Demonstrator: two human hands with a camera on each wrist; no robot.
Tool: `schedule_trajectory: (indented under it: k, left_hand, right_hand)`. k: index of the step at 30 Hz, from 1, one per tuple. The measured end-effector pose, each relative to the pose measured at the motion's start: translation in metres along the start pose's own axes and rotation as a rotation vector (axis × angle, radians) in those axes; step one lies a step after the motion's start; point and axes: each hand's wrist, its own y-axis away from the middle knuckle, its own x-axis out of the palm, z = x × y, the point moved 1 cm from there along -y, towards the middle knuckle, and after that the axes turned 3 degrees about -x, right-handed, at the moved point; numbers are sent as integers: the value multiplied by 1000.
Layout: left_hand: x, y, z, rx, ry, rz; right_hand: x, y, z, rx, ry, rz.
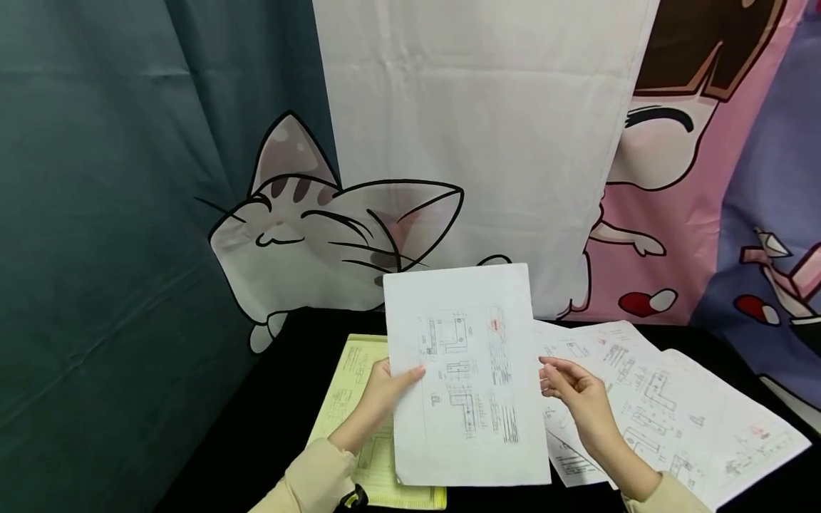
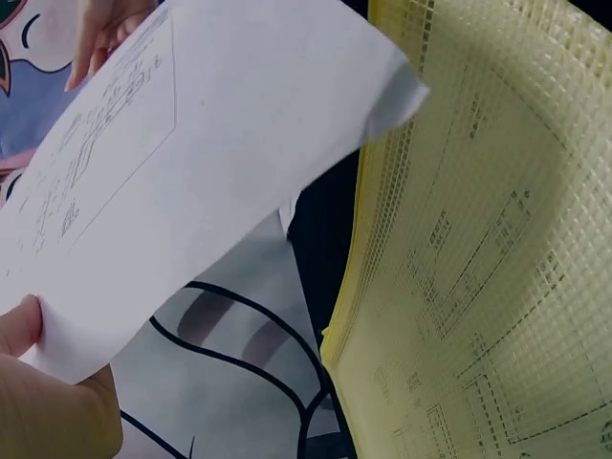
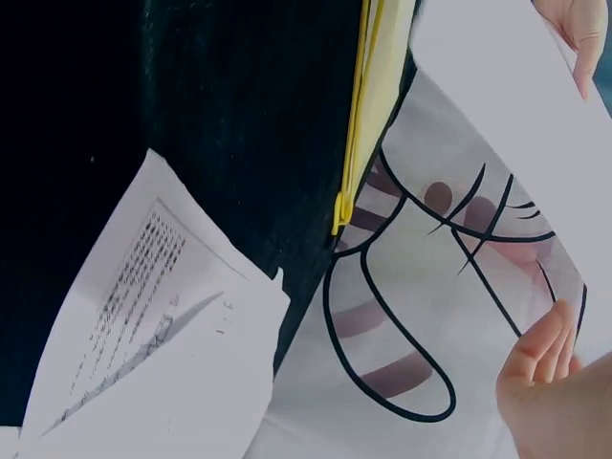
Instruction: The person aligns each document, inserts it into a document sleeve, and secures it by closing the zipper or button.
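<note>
With the fingers of my left hand (image 1: pixel 383 392) I am pinching the left edge of a white rectangular paper sheet (image 1: pixel 474 377), printed with fine technical line drawings and a small red mark, my thumb lying flat across its front. The sheet is standing nearly upright, facing me, above the desk (image 1: pixel 276 399), which is covered in black. My right hand (image 1: pixel 586 402) is hovering just beside the sheet's right edge, its fingers loosely bent and part-open, gripping nothing; whether the tips are touching the paper I cannot tell. Behind the sheet and to its left, a yellow see-through mesh pouch with a zip (image 1: pixel 346 388) is lying on the desk, drawings showing through it. On the right, several white printed paper sheets (image 1: pixel 673 427) are overlapping in a loose fan, partly behind my right forearm. Beyond the desk, a pale fabric hanging with a smiling striped cartoon cat (image 1: pixel 295 242) is hanging beside a dark teal cloth (image 1: pixel 96 214).
</note>
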Motion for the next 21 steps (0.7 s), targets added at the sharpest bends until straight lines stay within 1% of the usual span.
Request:
schedule_trajectory:
  k: [3, 5, 8, 12, 15, 17, 20, 21]
  left_hand:
    - [3, 1, 3, 1, 13, 38]
    - [5, 1, 5, 7, 9, 56]
    - [6, 1, 7, 10, -2, 64]
    - [6, 1, 9, 13, -9, 63]
    - [8, 1, 9, 13, -6, 57]
    - [9, 0, 9, 18, -18, 42]
    - [8, -2, 10, 31, -25, 17]
    - [7, -3, 10, 34, -28, 12]
  right_hand:
    - [2, 1, 2, 30, 137, -3]
    - [4, 1, 3, 20, 217, -7]
    - [5, 1, 4, -43, 315, -6]
    - [5, 3, 2, -127, 393, -6]
    - [4, 4, 0, -152, 435, -4]
    - [3, 4, -1, -157, 441, -9]
    - [1, 4, -3, -125, 407, -37]
    - [0, 4, -4, -104, 371, -53]
